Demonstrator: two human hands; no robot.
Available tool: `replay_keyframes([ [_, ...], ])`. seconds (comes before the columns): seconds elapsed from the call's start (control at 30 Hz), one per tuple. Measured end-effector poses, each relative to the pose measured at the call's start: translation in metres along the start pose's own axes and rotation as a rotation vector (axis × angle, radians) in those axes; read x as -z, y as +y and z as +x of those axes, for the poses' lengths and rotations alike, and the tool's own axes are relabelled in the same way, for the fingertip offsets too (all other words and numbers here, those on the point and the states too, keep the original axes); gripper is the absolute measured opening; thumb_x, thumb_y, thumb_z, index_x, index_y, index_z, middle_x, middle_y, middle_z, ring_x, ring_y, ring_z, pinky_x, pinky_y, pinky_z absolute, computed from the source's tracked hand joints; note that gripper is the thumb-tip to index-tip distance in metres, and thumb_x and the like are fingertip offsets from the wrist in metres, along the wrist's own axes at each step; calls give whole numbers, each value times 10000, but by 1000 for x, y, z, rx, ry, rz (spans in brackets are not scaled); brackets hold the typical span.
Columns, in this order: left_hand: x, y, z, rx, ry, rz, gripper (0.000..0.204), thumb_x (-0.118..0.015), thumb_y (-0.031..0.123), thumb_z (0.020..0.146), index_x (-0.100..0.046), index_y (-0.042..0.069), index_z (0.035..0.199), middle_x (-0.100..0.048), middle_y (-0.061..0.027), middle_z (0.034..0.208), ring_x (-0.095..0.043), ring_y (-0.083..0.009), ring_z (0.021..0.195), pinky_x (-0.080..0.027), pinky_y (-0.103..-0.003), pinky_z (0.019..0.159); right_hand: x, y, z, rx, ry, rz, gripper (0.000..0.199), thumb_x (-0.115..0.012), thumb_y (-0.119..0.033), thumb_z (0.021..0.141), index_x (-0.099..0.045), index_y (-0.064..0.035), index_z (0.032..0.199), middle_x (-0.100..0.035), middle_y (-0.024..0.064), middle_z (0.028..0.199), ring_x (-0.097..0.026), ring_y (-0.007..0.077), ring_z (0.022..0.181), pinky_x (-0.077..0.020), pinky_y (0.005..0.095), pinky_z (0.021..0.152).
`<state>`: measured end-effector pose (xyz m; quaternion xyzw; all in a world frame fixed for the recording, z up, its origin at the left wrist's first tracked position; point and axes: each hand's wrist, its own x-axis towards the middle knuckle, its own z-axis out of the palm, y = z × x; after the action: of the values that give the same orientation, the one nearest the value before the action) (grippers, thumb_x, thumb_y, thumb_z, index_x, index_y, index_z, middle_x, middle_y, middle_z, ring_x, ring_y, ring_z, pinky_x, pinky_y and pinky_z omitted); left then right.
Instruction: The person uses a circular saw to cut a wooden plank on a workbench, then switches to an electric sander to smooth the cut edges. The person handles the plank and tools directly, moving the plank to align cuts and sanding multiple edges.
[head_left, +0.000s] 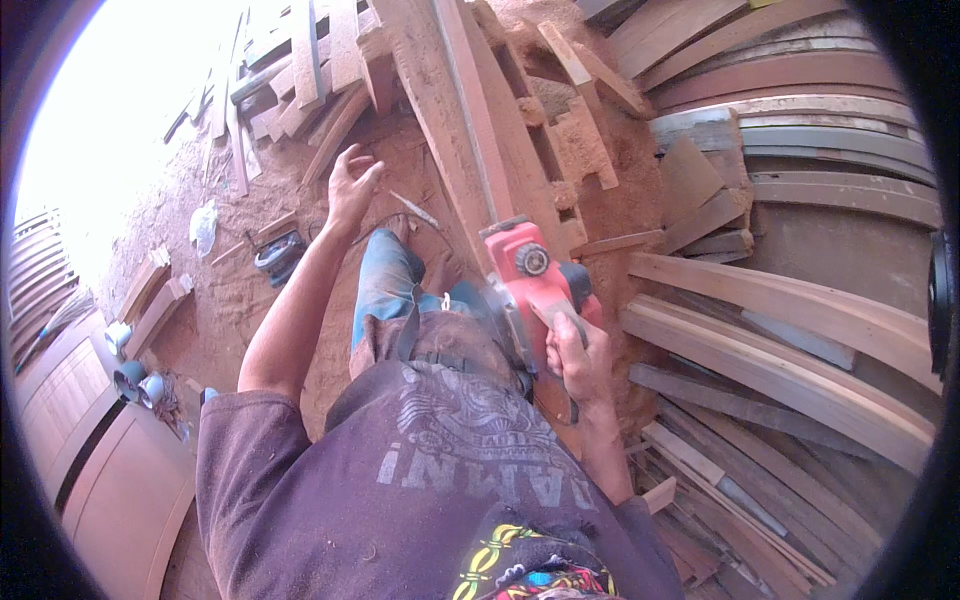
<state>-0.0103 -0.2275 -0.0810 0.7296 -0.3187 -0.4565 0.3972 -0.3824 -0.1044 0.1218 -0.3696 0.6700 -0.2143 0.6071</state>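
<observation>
My right hand [577,362] grips the rear handle of a red electric planer [530,275], which rests on a long reddish wooden board [440,110] running away from me. Sawdust covers the board and the bench around it. My left hand [352,185] hangs in the air off to the left, fingers spread, holding nothing. It is well apart from the board and above the sawdust-covered ground. My purple shirt and blue trousers fill the lower middle of the view.
Curved wooden planks [800,330] are stacked at the right. Loose offcuts [290,80] lie at the upper left. A dark power tool [278,252] sits on the sawdust floor at left. Wooden door panels [90,440] lie at lower left.
</observation>
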Motion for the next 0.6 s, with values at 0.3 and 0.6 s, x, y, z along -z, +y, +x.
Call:
replay_keyframes([
  [0.3, -64, 45, 141, 106, 107, -73, 851, -729, 505, 986, -458, -77, 1545, -651, -252, 1401, -640, -317, 1283, -520, -417, 1061, -42, -88, 98, -1, 4, 9, 462, -602, -432, 1068, -654, -58, 803, -551, -46, 645, -512, 52, 555, -385, 262, 497],
  [0.6, -115, 58, 162, 283, 132, -62, 1039, -443, 764, 1013, -295, -72, 1611, -510, -407, 1505, -491, -524, 1440, -388, -502, 1205, -89, -180, 204, 112, -23, 6, 437, -591, -397, 1085, -630, -58, 813, -538, -33, 668, -499, 37, 536, -364, 224, 452],
])
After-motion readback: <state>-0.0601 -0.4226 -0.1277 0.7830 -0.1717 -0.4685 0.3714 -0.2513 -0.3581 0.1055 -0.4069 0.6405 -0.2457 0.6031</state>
